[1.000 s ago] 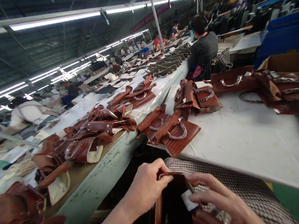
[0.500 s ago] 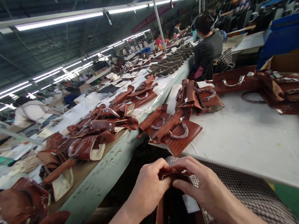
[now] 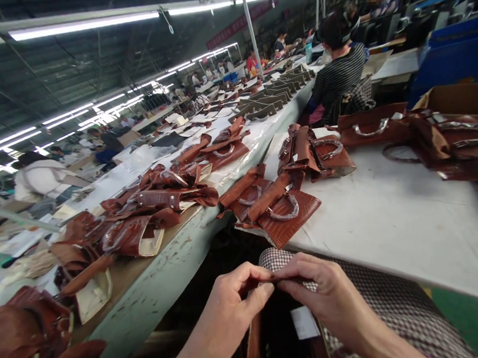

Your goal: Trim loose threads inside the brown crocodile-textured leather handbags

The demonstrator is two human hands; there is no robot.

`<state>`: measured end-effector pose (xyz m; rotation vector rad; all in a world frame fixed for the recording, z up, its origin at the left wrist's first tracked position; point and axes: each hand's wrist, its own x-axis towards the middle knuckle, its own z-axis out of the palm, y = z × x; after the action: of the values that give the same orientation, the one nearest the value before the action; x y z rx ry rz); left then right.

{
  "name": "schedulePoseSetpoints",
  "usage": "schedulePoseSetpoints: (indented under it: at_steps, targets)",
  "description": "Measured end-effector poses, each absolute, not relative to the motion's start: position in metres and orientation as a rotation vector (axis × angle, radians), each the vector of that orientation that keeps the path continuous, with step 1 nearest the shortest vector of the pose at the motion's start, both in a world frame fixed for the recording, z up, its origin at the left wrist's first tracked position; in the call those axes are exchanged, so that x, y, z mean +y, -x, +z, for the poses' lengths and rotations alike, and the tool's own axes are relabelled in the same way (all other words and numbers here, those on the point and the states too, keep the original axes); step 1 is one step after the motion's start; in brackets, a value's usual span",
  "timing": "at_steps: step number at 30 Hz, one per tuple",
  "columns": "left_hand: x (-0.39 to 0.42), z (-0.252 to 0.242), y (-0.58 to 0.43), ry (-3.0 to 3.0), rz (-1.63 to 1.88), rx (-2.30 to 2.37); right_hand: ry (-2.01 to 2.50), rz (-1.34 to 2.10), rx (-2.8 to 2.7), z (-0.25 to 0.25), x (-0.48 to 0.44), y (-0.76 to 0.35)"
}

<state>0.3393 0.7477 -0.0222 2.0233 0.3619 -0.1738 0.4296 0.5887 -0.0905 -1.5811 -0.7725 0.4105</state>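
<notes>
A brown leather handbag [image 3: 253, 348] sits in my lap, its mouth facing up and its inside dark. A white label [image 3: 304, 323] shows inside it on the right. Over the far end of the opening, my left hand [image 3: 236, 306] pinches the bag's edge between thumb and fingers. Right beside it, my right hand [image 3: 331, 293] is closed in a pinch on the same edge, the fingertips of both hands nearly touching. The exact bit of edge between the fingertips is mostly hidden by the fingers.
Brown handbags [image 3: 293, 213] lie on the white table [image 3: 375, 229] ahead and right. More bags [image 3: 131, 234] crowd the long bench [image 3: 187, 260] at left. A co-worker in a striped top [image 3: 341, 77] sits farther off, near a blue bin [image 3: 457, 57].
My fingers have closed flatter over the bag's edge, and the dark flap seen between them earlier is now mostly covered. The whole view has shifted slightly.
</notes>
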Motion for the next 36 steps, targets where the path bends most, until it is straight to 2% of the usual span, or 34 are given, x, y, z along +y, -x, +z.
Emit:
schedulePoseSetpoints:
  at_steps: [10, 16, 18, 20, 24, 29, 33, 36]
  targets:
    - [0.743, -0.031, -0.339, -2.114, -0.036, 0.323, 1.481, 0.490, -0.709, -0.093, 0.590, -0.434]
    - [0.748, -0.031, -0.349, -2.181, -0.087, 0.328, 1.601, 0.546, -0.693, -0.085, 0.587, -0.433]
    - [0.753, -0.030, -0.354, -2.195, -0.125, 0.345, 1.683, 0.456, -0.738, -0.080, 0.578, -0.425]
    - [0.757, -0.028, -0.357, -2.180, -0.160, 0.332, 1.713, 0.219, -0.878, -0.078, 0.567, -0.413]
    - [0.763, -0.023, -0.363, -2.204, -0.210, 0.181, 1.489, 0.005, -1.325, -0.088, 0.553, -0.386]
    - [0.766, -0.018, -0.372, -2.325, -0.363, 0.031, 1.470, 0.123, -1.458, -0.089, 0.540, -0.385]
    - [0.761, -0.005, -0.381, -2.538, -0.353, 0.153, 1.432, 0.409, -1.463, -0.052, 0.520, -0.408]
    - [0.750, 0.014, -0.386, -2.662, -0.338, 0.159, 1.625, 0.573, -1.223, -0.031, 0.511, -0.424]
